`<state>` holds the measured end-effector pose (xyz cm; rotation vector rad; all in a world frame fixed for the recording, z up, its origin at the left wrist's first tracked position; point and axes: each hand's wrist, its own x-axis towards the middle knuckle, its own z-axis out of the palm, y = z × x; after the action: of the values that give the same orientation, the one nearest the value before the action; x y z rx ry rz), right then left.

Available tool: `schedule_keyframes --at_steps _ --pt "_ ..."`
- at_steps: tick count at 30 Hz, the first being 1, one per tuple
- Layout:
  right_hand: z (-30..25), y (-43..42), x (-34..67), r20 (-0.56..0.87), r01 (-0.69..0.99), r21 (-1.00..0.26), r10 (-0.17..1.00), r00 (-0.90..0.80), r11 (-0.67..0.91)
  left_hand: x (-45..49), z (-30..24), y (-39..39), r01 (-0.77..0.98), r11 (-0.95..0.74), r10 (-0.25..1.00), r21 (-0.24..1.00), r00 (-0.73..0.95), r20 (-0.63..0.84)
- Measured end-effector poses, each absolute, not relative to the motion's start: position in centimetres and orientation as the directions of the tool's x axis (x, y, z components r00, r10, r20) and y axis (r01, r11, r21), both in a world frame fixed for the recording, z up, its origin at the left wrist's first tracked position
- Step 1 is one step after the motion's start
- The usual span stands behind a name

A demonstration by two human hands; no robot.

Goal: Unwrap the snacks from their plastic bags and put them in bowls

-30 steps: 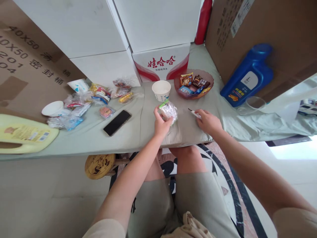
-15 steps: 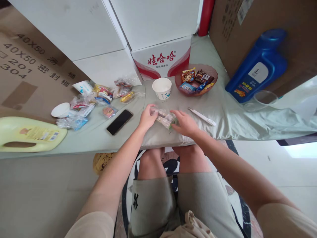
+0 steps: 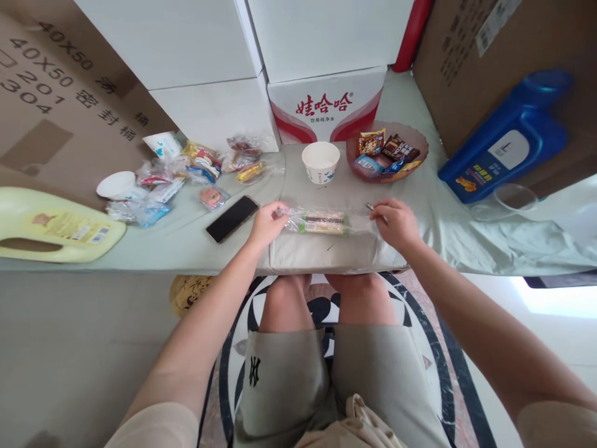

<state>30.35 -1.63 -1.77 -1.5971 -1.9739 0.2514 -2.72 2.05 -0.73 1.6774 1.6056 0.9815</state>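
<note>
A clear snack packet (image 3: 321,222) with a green and brown bar inside lies stretched flat on the grey cloth-covered table (image 3: 326,252), right in front of me. My left hand (image 3: 267,224) is closed, pinching the packet's left end. My right hand (image 3: 396,224) sits at the packet's right end with its fingers curled over a white pen-like tool (image 3: 370,206). Only the tool's dark tip sticks out of the hand.
Behind the packet stand a white paper cup (image 3: 320,162) and a pink bowl (image 3: 422,146) of wrapped snacks. A black phone (image 3: 232,218) and several wrappers (image 3: 172,180) lie to the left, beyond them a yellow jug (image 3: 56,227). To the right are a blue jug (image 3: 508,146) and a clear bowl (image 3: 515,198).
The packet went from bunched between both hands to pulled out flat. My right hand moved right onto the white tool, which lay free half a second ago.
</note>
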Motion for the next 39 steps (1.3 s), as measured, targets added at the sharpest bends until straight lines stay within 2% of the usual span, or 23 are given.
schedule_keyframes --at_steps 3,5,9,12,14,17,19,20,22,23,25,28,30,32,35,39 --pt "-0.6 -1.0 29.5 0.354 0.828 -0.493 0.931 -0.091 0.268 -2.4 0.0 1.9 0.614 -0.251 0.966 0.749 0.111 0.233" --pt "0.3 -0.3 27.6 0.305 0.814 -0.474 0.930 -0.206 0.336 -2.0 0.6 1.9 0.669 -0.337 0.941 0.663 0.217 0.259" --pt "1.8 0.2 24.2 0.095 0.824 -0.358 0.895 -0.437 0.440 -1.9 2.0 1.4 0.724 -0.412 0.911 0.553 0.350 0.220" --pt "2.2 -1.7 24.1 0.102 0.775 -0.329 0.836 -0.540 0.540 -2.6 3.1 -0.2 0.693 -0.498 0.867 0.520 0.417 0.274" --pt "2.2 -3.5 24.9 0.050 0.765 -0.339 0.822 -0.567 0.548 -3.3 3.8 -1.6 0.680 -0.530 0.840 0.506 0.503 0.204" --pt "2.3 -5.5 25.7 -0.178 0.759 -0.390 0.766 -0.617 0.521 -4.0 4.5 -3.1 0.704 -0.446 0.793 0.553 0.597 -0.120" --pt "2.7 -5.8 25.5 -0.295 0.799 -0.382 0.757 -0.582 0.465 -3.8 4.9 -3.1 0.754 -0.341 0.810 0.562 0.539 -0.231" --pt "2.9 -5.6 25.3 -0.323 0.837 -0.348 0.784 -0.530 0.423 -3.4 5.1 -2.7 0.780 -0.315 0.848 0.541 0.487 -0.207" --pt "3.2 -5.0 24.6 -0.321 0.910 -0.256 0.860 -0.397 0.325 -2.3 5.2 -1.3 0.822 -0.343 0.913 0.454 0.405 -0.044" --pt "3.2 -4.7 24.2 -0.302 0.934 -0.228 0.892 -0.336 0.274 -1.7 5.0 -0.5 0.830 -0.389 0.910 0.398 0.415 0.025" --pt "2.9 -4.0 23.6 -0.240 0.956 -0.224 0.940 -0.242 0.189 -0.7 4.3 1.3 0.819 -0.466 0.871 0.335 0.490 0.014" --pt "1.8 -3.2 23.3 -0.031 0.932 -0.313 0.978 -0.204 0.185 -0.1 2.5 3.3 0.835 -0.386 0.875 0.393 0.466 -0.129" --pt "0.7 -2.8 23.2 0.123 0.870 -0.361 0.942 -0.313 0.336 -0.1 1.4 3.8 0.827 -0.258 0.908 0.499 0.384 -0.168" --pt "-0.2 -2.5 23.0 0.211 0.788 -0.369 0.870 -0.446 0.493 -0.1 0.6 3.7 0.744 -0.107 0.934 0.659 0.302 -0.190" --pt "-1.1 -1.8 22.3 0.199 0.759 -0.356 0.838 -0.508 0.545 0.2 0.3 3.0 0.535 0.154 0.919 0.831 0.231 -0.320" --pt "-1.0 -0.5 21.9 0.121 0.798 -0.343 0.866 -0.486 0.496 1.1 0.8 2.4 0.264 0.393 0.876 0.881 0.185 -0.446"
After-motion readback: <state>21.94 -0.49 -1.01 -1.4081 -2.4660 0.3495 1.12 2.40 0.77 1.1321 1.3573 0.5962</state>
